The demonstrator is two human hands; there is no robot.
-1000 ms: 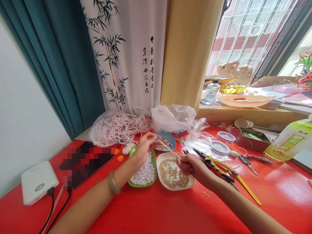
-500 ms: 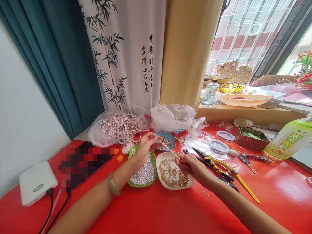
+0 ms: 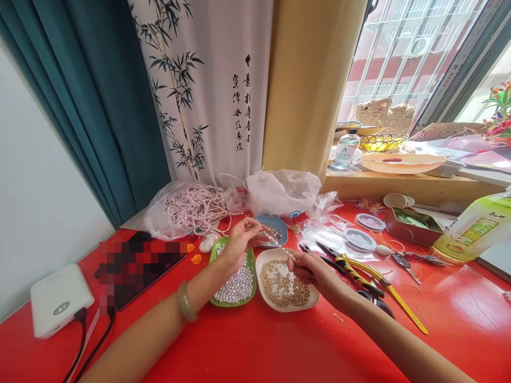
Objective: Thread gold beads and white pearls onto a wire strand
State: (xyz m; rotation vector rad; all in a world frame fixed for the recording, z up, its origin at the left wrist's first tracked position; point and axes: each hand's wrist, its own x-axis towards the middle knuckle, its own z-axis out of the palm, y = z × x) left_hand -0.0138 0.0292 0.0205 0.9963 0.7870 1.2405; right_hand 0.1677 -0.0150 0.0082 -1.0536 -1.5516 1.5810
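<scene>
A thin strand of beads (image 3: 277, 244) stretches between my two hands above the dishes. My left hand (image 3: 241, 242) pinches its upper left end between thumb and fingertips. Lower and to the right, my right hand (image 3: 305, 266) is closed on the other end, fingers curled. Under my left hand lies a green dish (image 3: 252, 290) of white pearl beads (image 3: 235, 284). A cream dish (image 3: 309, 305) with small gold beads (image 3: 281, 287) sits beside it, partly covered by my right hand. Behind them is a blue dish (image 3: 281, 227) holding mixed small pieces.
Yellow-and-black pliers (image 3: 351, 271) and a yellow-handled tool (image 3: 403, 306) lie right of my right hand. Pink bead strings (image 3: 195, 207) in a plastic bag stand at the back left. A power bank (image 3: 62, 300) with cables lies left; a large bottle (image 3: 475, 226) stands right.
My left hand's fingers have shifted very slightly along the strand. Otherwise both hands hold almost the same place, with the strand still between them.
</scene>
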